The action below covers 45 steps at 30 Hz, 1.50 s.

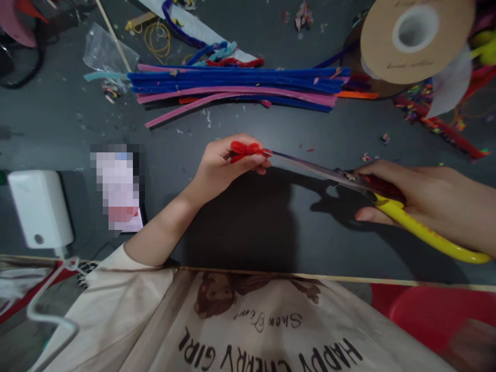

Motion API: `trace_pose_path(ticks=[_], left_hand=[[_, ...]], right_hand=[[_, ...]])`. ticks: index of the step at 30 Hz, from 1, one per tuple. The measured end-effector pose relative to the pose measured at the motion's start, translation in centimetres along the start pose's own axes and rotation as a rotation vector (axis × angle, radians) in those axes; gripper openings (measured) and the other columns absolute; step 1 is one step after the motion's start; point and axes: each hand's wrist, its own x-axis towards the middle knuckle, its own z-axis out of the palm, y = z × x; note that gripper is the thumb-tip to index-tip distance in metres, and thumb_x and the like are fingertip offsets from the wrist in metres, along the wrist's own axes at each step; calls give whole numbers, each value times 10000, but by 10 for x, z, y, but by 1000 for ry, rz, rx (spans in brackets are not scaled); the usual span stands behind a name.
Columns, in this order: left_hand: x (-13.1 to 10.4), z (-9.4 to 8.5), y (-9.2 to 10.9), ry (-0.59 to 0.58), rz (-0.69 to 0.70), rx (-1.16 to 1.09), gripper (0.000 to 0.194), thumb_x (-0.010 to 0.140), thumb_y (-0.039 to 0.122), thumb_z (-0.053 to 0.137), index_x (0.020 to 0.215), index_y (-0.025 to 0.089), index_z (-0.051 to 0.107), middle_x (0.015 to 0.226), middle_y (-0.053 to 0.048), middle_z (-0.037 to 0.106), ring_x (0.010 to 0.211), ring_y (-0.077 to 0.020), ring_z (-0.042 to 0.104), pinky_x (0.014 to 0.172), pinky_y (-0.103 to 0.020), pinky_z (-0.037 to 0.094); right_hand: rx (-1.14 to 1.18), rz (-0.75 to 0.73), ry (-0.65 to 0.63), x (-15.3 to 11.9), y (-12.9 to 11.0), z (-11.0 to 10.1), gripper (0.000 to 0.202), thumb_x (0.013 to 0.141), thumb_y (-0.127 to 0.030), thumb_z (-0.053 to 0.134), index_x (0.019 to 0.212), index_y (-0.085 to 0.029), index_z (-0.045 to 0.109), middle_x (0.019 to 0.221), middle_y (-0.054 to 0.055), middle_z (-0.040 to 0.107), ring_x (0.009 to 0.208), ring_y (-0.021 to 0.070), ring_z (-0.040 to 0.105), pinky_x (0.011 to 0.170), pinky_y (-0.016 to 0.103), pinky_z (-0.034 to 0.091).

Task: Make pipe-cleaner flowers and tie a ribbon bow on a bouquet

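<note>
Pinched in my left hand (236,160) is a small red pipe-cleaner piece (246,149), bent into loops like a bow or flower. My right hand (422,199) grips scissors (418,225) with yellow handles. Their metal blades reach left, and the tips meet the right end of the red piece beside my left fingertips. Whether the tips are closed around it I cannot tell. Beyond my hands lies a bundle of blue and pink pipe cleaners (236,80).
A ribbon spool (380,44) stands at the back right. At left lie a phone (118,188) and a white power bank (41,206) with a cable. A clear plastic bag (106,49), rubber bands (158,39) and coloured scraps (304,18) are scattered at the back.
</note>
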Motion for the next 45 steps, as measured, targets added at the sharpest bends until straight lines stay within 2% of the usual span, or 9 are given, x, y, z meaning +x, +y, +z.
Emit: trace_pose_path(ticks=[13, 18, 23, 26, 29, 34, 38, 41, 45], left_hand=[[-2, -2, 1, -26, -9, 149, 109, 744, 237, 698, 724, 141, 649, 690, 22, 680, 576, -43, 639, 577, -149, 550], [2, -2, -1, 110, -53, 177, 125, 787, 254, 633, 873, 165, 650, 594, 46, 610, 450, -16, 517, 414, -130, 429], [4, -6, -6, 236, 10, 35, 159, 840, 328, 564, 887, 199, 645, 780, 29, 672, 404, 37, 404, 363, -124, 283], [3, -6, -5, 183, -26, 5, 238, 854, 404, 541, 865, 184, 631, 654, 35, 651, 390, 7, 463, 366, -130, 329], [1, -4, -2, 127, -110, 27, 285, 875, 420, 481, 878, 162, 604, 640, 19, 687, 461, -54, 604, 444, -161, 466], [2, -3, -1, 138, -144, 51, 281, 876, 405, 466, 889, 151, 585, 792, -12, 737, 599, -79, 692, 501, -152, 501], [4, -1, -1, 108, -120, 51, 206, 847, 349, 536, 888, 151, 577, 694, 22, 698, 518, -52, 647, 512, -157, 509], [4, -1, -1, 108, -100, 55, 182, 809, 325, 588, 845, 147, 584, 592, 52, 635, 443, -33, 584, 462, -153, 488], [2, -1, -1, 121, -113, 53, 180, 762, 327, 624, 752, 155, 573, 545, 56, 626, 424, -43, 566, 399, -153, 464]], right_hand=[[3, -28, -14, 4, 2, 0, 786, 613, -933, 156, 765, -241, 497, 544, 41, 558, 420, 200, 539, 422, 301, 385], [-103, -15, 67, 1, 10, 4, 785, 665, -898, 117, 823, -231, 498, 579, 37, 545, 450, 201, 542, 434, 294, 390], [-414, -110, 241, -5, 8, 15, 773, 798, -776, 76, 906, -169, 544, 665, 96, 638, 475, 228, 588, 385, 279, 351], [-545, -209, 336, -8, 3, 20, 765, 879, -667, 61, 902, -119, 594, 616, 113, 648, 489, 232, 620, 347, 256, 278], [-558, -187, 378, -9, 4, 23, 782, 870, -684, 97, 933, -89, 601, 659, 125, 662, 502, 235, 627, 365, 265, 336], [-523, -52, 202, -10, 13, 28, 869, 807, -756, 22, 992, -123, 588, 766, 132, 685, 566, 263, 645, 423, 308, 401], [-383, 120, 92, -5, 11, 22, 1000, 670, -873, -8, 1041, -135, 555, 779, 134, 658, 621, 289, 638, 493, 347, 442], [-218, 116, 48, -2, 6, 16, 1034, 618, -910, 11, 1032, -118, 530, 784, 147, 624, 645, 271, 621, 530, 352, 464], [-169, 46, 111, -3, 0, 15, 950, 654, -897, 65, 975, -138, 538, 716, 105, 596, 548, 216, 564, 505, 329, 438]])
